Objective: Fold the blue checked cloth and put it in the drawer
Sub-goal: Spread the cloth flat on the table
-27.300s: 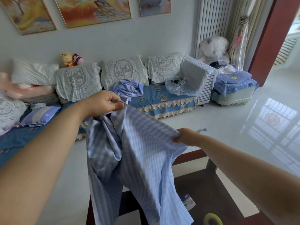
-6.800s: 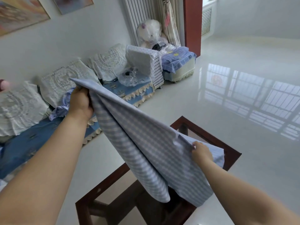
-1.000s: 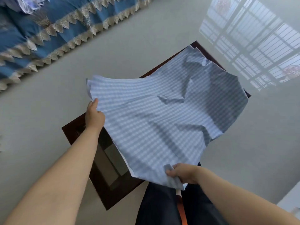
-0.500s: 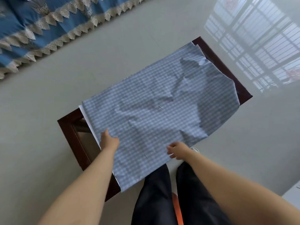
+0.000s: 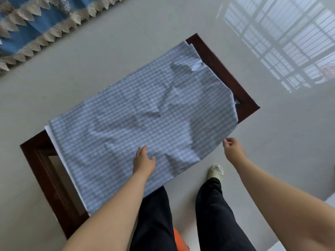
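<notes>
The blue checked cloth (image 5: 145, 113) lies spread and rumpled over a dark wooden table (image 5: 226, 75), its near edge hanging off toward me. A white under-layer shows along its left edge. My left hand (image 5: 144, 160) rests flat on the cloth near the front, fingers apart, holding nothing. My right hand (image 5: 233, 147) hovers at the cloth's right near edge with loosely curled fingers, the fingertips just at the hem and nothing visibly gripped. No drawer is in view.
The table's frame (image 5: 36, 160) shows a glass panel at the left end. My legs in black trousers (image 5: 213, 214) and a pale slipper (image 5: 215, 171) stand against the near side. A blue fringed sofa cover (image 5: 36, 20) is at the top left. Glossy grey floor surrounds it.
Both hands let the cloth down onto the table and released its edge. The left hand slid onto the cloth's middle front; the right hand moved right along the near edge.
</notes>
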A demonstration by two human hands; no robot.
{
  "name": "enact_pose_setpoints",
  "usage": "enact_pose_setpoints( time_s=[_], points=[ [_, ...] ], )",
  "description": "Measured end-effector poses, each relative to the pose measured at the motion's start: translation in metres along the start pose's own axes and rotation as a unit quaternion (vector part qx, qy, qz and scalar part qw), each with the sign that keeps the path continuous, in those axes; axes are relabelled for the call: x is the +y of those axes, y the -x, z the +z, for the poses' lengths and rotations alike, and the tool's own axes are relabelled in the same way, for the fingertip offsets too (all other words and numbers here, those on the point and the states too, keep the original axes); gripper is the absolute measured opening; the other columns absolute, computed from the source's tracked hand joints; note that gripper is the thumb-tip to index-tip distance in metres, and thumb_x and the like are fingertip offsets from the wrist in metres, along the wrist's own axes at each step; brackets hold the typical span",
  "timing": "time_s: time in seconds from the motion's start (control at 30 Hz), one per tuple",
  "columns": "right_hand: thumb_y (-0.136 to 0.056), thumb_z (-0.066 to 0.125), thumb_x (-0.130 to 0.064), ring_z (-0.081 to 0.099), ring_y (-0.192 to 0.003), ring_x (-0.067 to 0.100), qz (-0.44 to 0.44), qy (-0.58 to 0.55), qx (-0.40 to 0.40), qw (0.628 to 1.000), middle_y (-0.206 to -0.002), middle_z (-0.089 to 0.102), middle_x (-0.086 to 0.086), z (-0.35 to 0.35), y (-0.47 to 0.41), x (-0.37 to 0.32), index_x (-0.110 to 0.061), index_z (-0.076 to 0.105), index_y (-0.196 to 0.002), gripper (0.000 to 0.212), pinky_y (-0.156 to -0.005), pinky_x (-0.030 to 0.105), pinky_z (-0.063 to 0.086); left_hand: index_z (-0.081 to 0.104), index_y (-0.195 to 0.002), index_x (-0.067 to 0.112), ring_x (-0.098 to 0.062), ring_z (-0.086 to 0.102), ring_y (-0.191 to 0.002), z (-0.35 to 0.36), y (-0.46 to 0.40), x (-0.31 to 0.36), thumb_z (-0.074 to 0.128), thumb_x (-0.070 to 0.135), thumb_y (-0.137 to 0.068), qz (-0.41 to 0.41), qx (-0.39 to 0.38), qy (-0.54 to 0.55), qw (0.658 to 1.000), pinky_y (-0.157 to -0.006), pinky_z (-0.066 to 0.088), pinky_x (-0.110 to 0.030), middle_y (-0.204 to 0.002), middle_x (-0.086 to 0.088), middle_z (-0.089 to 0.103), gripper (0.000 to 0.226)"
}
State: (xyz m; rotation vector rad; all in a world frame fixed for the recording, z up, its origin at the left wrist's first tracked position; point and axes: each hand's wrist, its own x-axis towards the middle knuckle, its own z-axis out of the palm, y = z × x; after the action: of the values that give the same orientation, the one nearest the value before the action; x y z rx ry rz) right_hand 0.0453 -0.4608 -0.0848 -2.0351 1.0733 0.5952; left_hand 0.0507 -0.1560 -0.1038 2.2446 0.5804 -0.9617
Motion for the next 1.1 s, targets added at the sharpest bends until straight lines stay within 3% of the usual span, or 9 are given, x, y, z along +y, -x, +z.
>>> enact_pose_setpoints(
  time_s=[0.17, 0.33, 0.43, 0.6, 0.7, 0.77, 0.87, 0.97, 1.1],
  points=[
    [-0.1, 0.038, -0.029, 0.051, -0.088, 0.02, -0.04, -0.015, 0.015, 0.999, -0.118, 0.06, 0.008, -0.062, -0.086, 0.008, -0.013, 0.052, -0.126, 0.033, -0.074, 0.029, 0.037, 0.018, -0.151, 0.025, -0.028, 0.022, -0.142, 0.069, -0.017, 0.062, 0.043, 0.023, -0.098, -0.001, -0.002, -0.046, 0.999, -0.107, 0.037, -0.043, -0.161, 0.003, 0.001, 0.058],
    [-0.099, 0.036, -0.015, 0.05, -0.122, 0.025, -0.072, -0.009, -0.034, 0.997, -0.137, 0.052, 0.008, -0.096, -0.165, 0.008, -0.013, 0.046, -0.135, 0.037, -0.087, 0.027, 0.038, 0.021, -0.15, 0.025, -0.03, 0.02, -0.142, 0.127, -0.034, 0.12, 0.042, 0.031, -0.099, -0.007, 0.006, -0.049, 0.999, -0.111, 0.029, -0.046, -0.161, 0.001, 0.004, 0.055],
    [-0.091, 0.036, 0.003, 0.046, -0.129, 0.026, -0.076, 0.029, -0.114, 0.99, -0.142, 0.047, 0.01, -0.097, -0.202, 0.009, -0.01, 0.042, -0.139, 0.05, -0.097, 0.03, 0.041, 0.022, -0.149, 0.028, -0.027, 0.019, -0.143, 0.156, -0.042, 0.148, 0.037, 0.038, -0.1, 0.01, 0.012, -0.061, 0.998, -0.11, 0.028, -0.046, -0.161, 0.003, 0.005, 0.053],
    [-0.091, 0.052, -0.025, 0.049, -0.117, 0.034, -0.157, 0.176, -0.212, 0.948, -0.131, 0.046, 0.013, -0.076, -0.229, 0.005, -0.027, 0.045, -0.136, 0.046, -0.096, 0.04, 0.046, 0.022, -0.149, 0.033, -0.019, 0.017, -0.145, 0.188, -0.059, 0.185, 0.03, 0.053, -0.097, 0.041, -0.03, -0.024, 0.998, -0.117, 0.021, -0.046, -0.16, 0.007, 0.008, 0.056],
    [-0.087, 0.055, -0.024, 0.039, -0.125, 0.034, -0.301, 0.179, -0.194, 0.916, -0.137, 0.041, 0.009, -0.066, -0.23, -0.002, -0.027, 0.046, -0.133, 0.047, -0.101, 0.046, 0.04, 0.023, -0.15, 0.022, -0.009, 0.019, -0.144, 0.203, -0.076, 0.204, 0.03, 0.043, -0.101, 0.088, -0.045, 0.059, 0.993, -0.119, 0.017, -0.032, -0.158, 0.005, 0.017, 0.054],
    [-0.085, 0.058, -0.029, 0.031, -0.134, 0.026, -0.365, 0.145, -0.211, 0.895, -0.147, 0.036, -0.003, -0.061, -0.227, -0.007, -0.029, 0.044, -0.133, 0.05, -0.106, 0.046, 0.034, 0.025, -0.149, 0.016, -0.002, 0.021, -0.139, 0.208, -0.08, 0.219, 0.026, 0.039, -0.102, 0.109, -0.05, 0.116, 0.986, -0.114, 0.017, -0.019, -0.153, 0.01, 0.023, 0.053],
    [-0.085, 0.058, -0.041, 0.023, -0.141, 0.021, -0.402, 0.18, -0.181, 0.879, -0.143, 0.042, -0.007, -0.056, -0.224, -0.012, -0.03, 0.043, -0.13, 0.049, -0.111, 0.041, 0.024, 0.029, -0.148, 0.01, -0.009, 0.029, -0.139, 0.21, -0.085, 0.232, 0.023, 0.046, -0.1, 0.099, -0.022, 0.139, 0.985, -0.111, 0.021, -0.019, -0.152, -0.002, 0.032, 0.06],
    [-0.084, 0.06, -0.045, 0.043, -0.128, 0.023, -0.497, 0.205, -0.094, 0.838, -0.12, 0.061, 0.0, -0.047, -0.223, -0.014, -0.019, 0.05, -0.125, 0.049, -0.103, 0.036, 0.026, 0.041, -0.139, 0.009, -0.009, 0.045, -0.12, 0.208, -0.083, 0.238, 0.028, 0.03, -0.103, 0.093, 0.042, 0.158, 0.982, -0.09, 0.03, -0.011, -0.135, -0.002, 0.049, 0.044],
    [-0.083, 0.046, -0.045, 0.059, -0.089, 0.028, -0.543, 0.189, -0.068, 0.815, -0.092, 0.064, 0.005, -0.034, -0.214, -0.015, -0.008, 0.058, -0.107, 0.045, -0.078, 0.032, 0.034, 0.043, -0.139, 0.013, -0.017, 0.05, -0.123, 0.19, -0.078, 0.255, 0.047, 0.044, -0.094, 0.083, 0.163, 0.175, 0.967, -0.093, 0.038, -0.023, -0.139, -0.002, 0.048, 0.055]
  ],
)
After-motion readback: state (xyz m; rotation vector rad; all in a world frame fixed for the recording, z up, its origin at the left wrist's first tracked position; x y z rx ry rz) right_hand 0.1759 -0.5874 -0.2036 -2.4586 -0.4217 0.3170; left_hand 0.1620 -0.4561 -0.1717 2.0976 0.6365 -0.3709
